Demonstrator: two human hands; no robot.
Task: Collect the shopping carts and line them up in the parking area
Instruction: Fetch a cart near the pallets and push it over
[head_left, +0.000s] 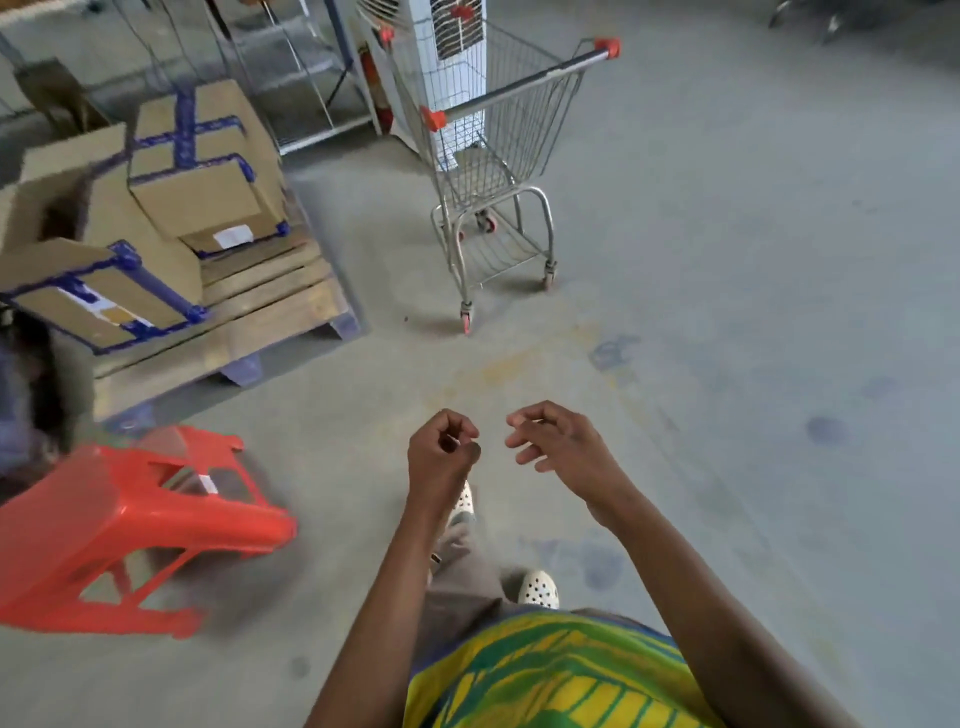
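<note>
One silver wire shopping cart with orange plastic handle ends (493, 156) stands upright on the grey concrete floor (753, 312), ahead of the person and well apart from both hands. Its handle bar faces the camera side and runs diagonally from lower left to upper right. All visible castors rest on the floor. The basket holds nothing visible.

Left hand (441, 457): raised in front of the body, fingers curled inward toward the palm, thumb tip near the fingertips. Grip narrow; it holds nothing. Right hand (556, 441): raised at the same height, just beside the left hand but apart from it, fingers loosely curled and slightly spread. Grip relaxed and part open; it holds nothing.

A white cabinet with louvred vents (452, 67) stands directly behind the cart, seen through the wire basket. To the left of the cart, a wooden pallet (270, 306) carries several brown cardboard boxes bound with blue strapping (202, 156); the boxes sit tilted against one another. An orange plastic stool (119, 525) lies tipped on its side on the floor, near the person's left side and in front of the pallet. The person wears a yellow-and-green patterned shirt (550, 680) and white perforated clogs (540, 590).
</note>
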